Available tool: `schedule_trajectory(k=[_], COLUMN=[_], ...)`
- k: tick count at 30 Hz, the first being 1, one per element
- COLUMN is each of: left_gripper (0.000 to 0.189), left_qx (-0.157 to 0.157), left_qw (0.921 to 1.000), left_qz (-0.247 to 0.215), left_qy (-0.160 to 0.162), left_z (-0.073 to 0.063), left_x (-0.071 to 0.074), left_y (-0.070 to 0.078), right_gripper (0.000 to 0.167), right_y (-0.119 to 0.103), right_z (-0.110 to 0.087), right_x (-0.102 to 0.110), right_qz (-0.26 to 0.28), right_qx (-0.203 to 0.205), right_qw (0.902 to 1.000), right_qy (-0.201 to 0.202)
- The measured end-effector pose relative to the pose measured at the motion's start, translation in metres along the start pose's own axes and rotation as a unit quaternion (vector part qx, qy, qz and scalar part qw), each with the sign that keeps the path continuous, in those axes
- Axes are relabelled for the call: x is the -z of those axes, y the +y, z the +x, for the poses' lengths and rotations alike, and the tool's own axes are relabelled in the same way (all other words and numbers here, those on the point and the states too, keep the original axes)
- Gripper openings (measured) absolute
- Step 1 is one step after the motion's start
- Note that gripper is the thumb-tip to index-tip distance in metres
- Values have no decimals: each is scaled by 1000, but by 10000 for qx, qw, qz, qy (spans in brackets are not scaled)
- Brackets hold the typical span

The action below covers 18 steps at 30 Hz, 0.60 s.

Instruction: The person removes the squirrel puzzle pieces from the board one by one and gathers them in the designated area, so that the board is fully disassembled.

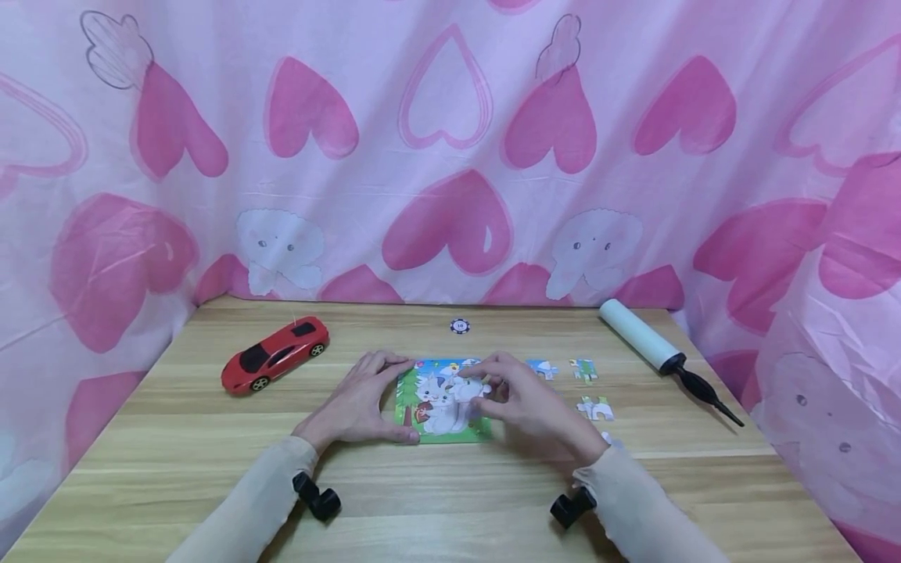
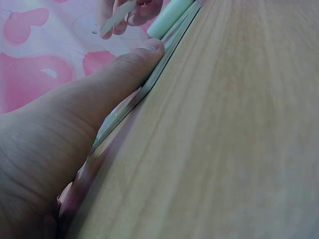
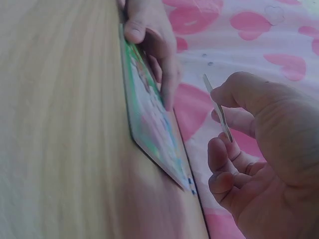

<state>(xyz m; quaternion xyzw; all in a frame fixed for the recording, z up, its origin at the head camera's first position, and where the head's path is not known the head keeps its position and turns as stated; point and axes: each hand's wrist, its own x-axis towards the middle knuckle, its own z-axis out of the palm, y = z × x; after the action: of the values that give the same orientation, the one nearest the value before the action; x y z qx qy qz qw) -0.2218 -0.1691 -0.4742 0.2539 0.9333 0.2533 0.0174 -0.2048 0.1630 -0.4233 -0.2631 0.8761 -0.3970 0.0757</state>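
Note:
A jigsaw puzzle (image 1: 436, 414) with a white cartoon animal on green and blue lies flat at the middle of the table. My left hand (image 1: 362, 399) rests along its left side, thumb on the lower left corner and fingers at the upper edge. Above the puzzle's right part, my right hand (image 1: 524, 399) pinches a puzzle piece (image 3: 218, 109) between thumb and fingers. In the right wrist view this thin piece is tilted and apart from the puzzle. Loose puzzle pieces (image 1: 595, 408) lie to the right of the right hand, one partly hidden by the wrist.
A red toy car (image 1: 276, 356) stands at the back left. Near the back edge lies a round chip (image 1: 460, 326). A pale hand pump (image 1: 644, 336) with a black handle lies at the right. Behind the wooden table (image 1: 450, 500) hangs a pink heart-patterned curtain (image 1: 450, 219).

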Motion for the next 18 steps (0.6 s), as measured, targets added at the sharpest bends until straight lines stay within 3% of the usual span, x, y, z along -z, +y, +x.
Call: schedule_trajectory(k=[10,18], left_gripper=[131,131], left_qx=[11,28], left_qw=[10000,10000], left_qz=[-5,4], left_qy=[16,8], left_z=[0,0], left_x=[0,1], left_y=[0,2], right_gripper=[45,42], right_y=[3,15], right_z=[-10,-29], right_x=[30,54], right_qz=[-142,-363], right_qx=[71,558], right_qw=[9992,9955], right_qy=[359,674])
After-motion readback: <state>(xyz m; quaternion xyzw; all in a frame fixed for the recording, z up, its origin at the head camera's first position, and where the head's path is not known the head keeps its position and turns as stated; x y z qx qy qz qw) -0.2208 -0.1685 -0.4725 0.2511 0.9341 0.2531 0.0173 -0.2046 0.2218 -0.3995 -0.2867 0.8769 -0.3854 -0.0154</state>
